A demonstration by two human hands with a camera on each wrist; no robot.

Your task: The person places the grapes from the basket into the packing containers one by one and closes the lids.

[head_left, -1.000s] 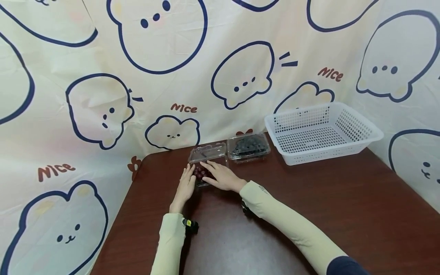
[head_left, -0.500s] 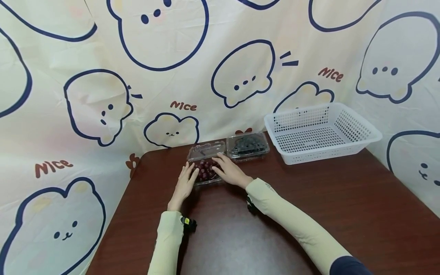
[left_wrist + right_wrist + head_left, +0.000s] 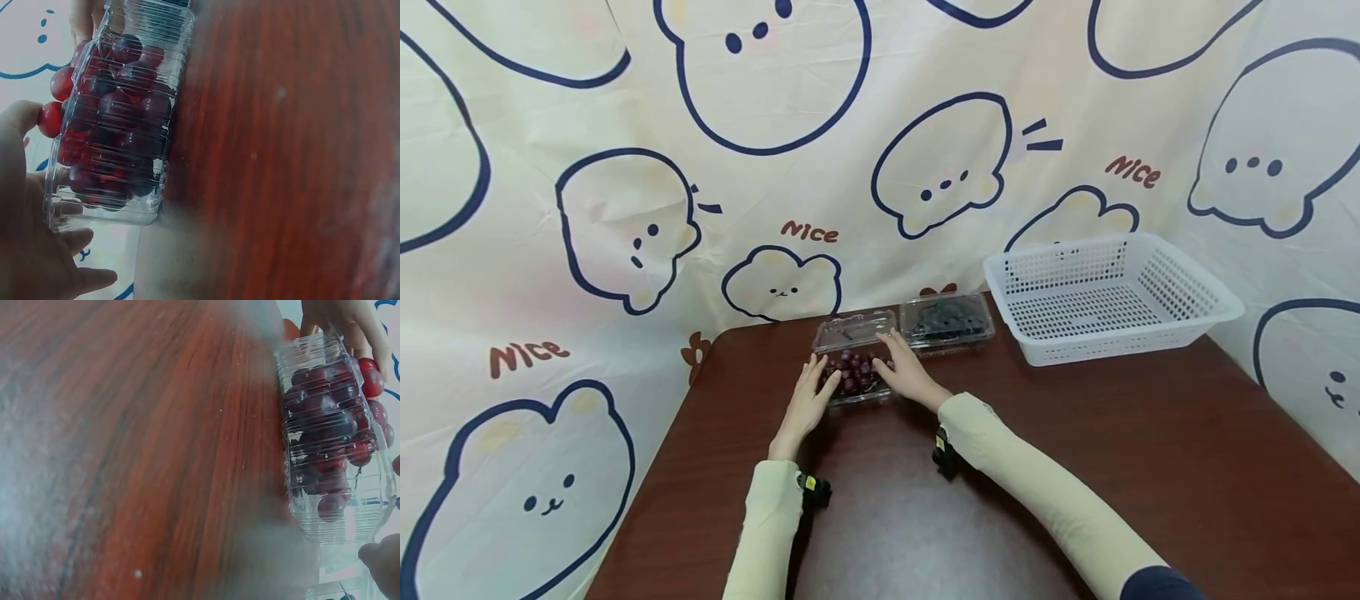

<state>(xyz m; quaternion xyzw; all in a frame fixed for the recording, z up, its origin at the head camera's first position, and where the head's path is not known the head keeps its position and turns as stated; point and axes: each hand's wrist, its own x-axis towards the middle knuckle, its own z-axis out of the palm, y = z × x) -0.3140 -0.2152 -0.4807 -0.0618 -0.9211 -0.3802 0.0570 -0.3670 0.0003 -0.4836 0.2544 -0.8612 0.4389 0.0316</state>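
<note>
Dark red grapes [image 3: 850,375] fill a clear plastic box [image 3: 106,215], whose transparent lid [image 3: 855,331] is folded back behind it. My left hand [image 3: 802,408] is at the box's left end, its fingers spread. In the left wrist view, its thumb [image 3: 22,115] touches a grape at the rim. My right hand [image 3: 913,379] lies along the right end with fairly straight fingers. Only part of it, near the box's corner, shows in the right wrist view. Neither hand is curled round anything.
Another clear box [image 3: 947,321] with dark fruit stands right behind, against the patterned cloth [image 3: 760,200]. Farther right is a white perforated basket [image 3: 1108,346]. All of these are on the brown wooden table [image 3: 1075,433].
My right hand has drawn back to the right from over the grapes, leaving more of them visible. My left hand has stayed at the left end with its thumb a little wider.
</note>
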